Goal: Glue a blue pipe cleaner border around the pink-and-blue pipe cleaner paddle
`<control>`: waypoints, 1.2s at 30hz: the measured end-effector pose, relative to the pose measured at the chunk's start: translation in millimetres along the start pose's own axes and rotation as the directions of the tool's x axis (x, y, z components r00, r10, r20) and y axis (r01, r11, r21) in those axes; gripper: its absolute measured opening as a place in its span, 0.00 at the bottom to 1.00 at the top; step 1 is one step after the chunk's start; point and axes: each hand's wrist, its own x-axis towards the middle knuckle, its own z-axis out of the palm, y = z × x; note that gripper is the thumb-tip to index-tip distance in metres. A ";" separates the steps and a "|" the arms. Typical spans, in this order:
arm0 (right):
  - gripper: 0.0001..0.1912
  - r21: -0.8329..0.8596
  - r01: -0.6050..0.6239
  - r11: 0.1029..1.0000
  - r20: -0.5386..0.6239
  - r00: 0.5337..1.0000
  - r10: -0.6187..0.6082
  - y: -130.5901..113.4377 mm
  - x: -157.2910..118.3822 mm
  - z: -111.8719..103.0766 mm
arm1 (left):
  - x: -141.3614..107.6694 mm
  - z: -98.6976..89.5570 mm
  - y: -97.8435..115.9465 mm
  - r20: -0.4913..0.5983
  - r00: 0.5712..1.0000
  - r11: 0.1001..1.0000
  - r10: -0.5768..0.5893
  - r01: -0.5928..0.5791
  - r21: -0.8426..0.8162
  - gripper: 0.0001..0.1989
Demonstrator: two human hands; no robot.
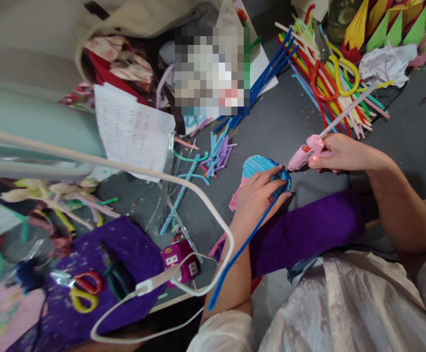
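Observation:
My right hand [339,154] is wrapped round a pink hot glue gun [305,151], with a long clear glue stick [350,108] rising from its back end. The gun's nozzle points left, close to the edge of a blue pipe cleaner craft piece [257,165]. On that piece my left hand [260,191] presses its fingers, hiding part of it. A pink striped part shows below the light blue one. From under my left fingers a dark blue pipe cleaner [231,264] trails down across my forearm.
Pipe cleaners [332,73] lie piled at the upper right under red-and-yellow-handled pliers [323,54]. Short cut pieces [218,154] lie left of the craft. Scissors [84,288] rest on purple cloth [125,244]. A white cable [183,178] crosses the left side near a purple power socket [180,259].

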 end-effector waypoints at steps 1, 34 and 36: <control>0.08 0.001 0.006 1.000 0.002 1.000 -0.006 0.7 0.1 -0.1 | 0.0 -0.7 0.1 0.001 1.000 1.000 0.006 -0.006 -0.001 0.15; 0.07 0.011 -0.010 1.000 0.010 1.000 0.010 -2.6 -2.2 -0.6 | -2.8 -6.1 3.0 0.089 0.995 0.999 0.042 -0.045 0.031 0.14; 0.07 0.010 -0.023 1.000 0.012 1.000 0.023 -3.0 -2.5 -0.6 | -2.4 -6.5 3.2 0.095 0.995 0.999 0.036 -0.039 0.028 0.15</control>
